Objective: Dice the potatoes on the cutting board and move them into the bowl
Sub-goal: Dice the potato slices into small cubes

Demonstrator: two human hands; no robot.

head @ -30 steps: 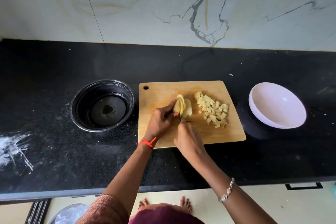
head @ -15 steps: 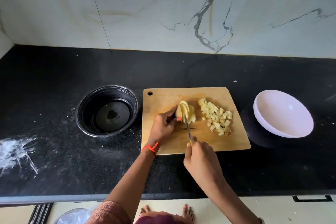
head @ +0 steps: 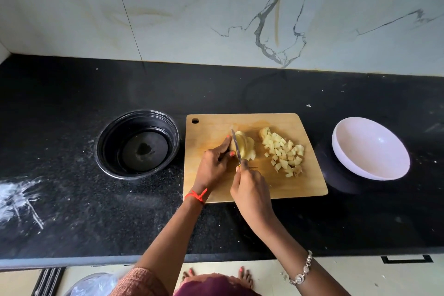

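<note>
A wooden cutting board [head: 298, 182] lies on the black counter. On its middle sits a partly sliced yellow potato [head: 247, 149]. My left hand [head: 213, 166] holds the potato from its left side with curled fingers. My right hand [head: 249, 190] grips the handle of a knife [head: 236, 145], whose blade stands on the potato's left part, right beside my left fingertips. A heap of potato cubes [head: 283, 154] lies on the board's right half. The white bowl [head: 370, 149] stands tilted on the counter to the right of the board and holds nothing.
A black round container [head: 138, 144] with a little liquid sits left of the board. White powder smears [head: 19, 197] mark the counter's left end. A marble wall rises behind the counter. The counter's front edge runs below my arms.
The knife drew back toward me half a second ago and now its blade is forward on the potato again. My left hand stays on the potato.
</note>
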